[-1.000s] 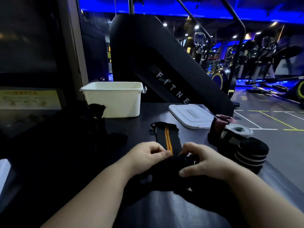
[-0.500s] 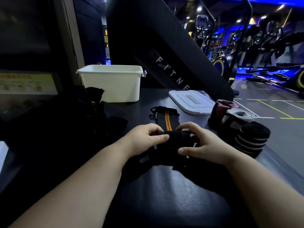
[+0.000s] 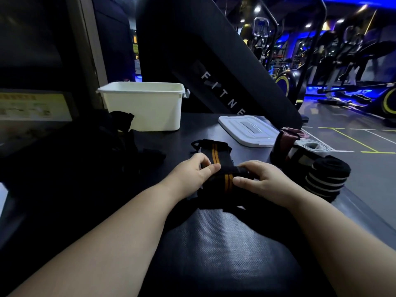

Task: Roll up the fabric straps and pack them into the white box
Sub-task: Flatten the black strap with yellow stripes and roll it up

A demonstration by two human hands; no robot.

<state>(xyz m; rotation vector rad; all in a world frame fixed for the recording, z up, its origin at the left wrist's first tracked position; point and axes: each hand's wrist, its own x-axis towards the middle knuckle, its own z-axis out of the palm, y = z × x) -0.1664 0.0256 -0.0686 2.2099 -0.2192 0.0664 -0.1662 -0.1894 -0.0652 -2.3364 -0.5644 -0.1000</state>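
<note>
Head view shows us that the strap (image 3: 227, 183) has taken another turn since a second ago: its orange stripes now face up on the roll, and less flat tail lies toward 12 o'clock. Our left hand (image 3: 192, 174) and right hand (image 3: 263, 183) both pinch the roll with curled fingers at the centre of the bench (image 3: 214, 243). We judge the rolling nearly finished, with the white box (image 3: 145, 110) well apart at 11 o'clock.
</note>
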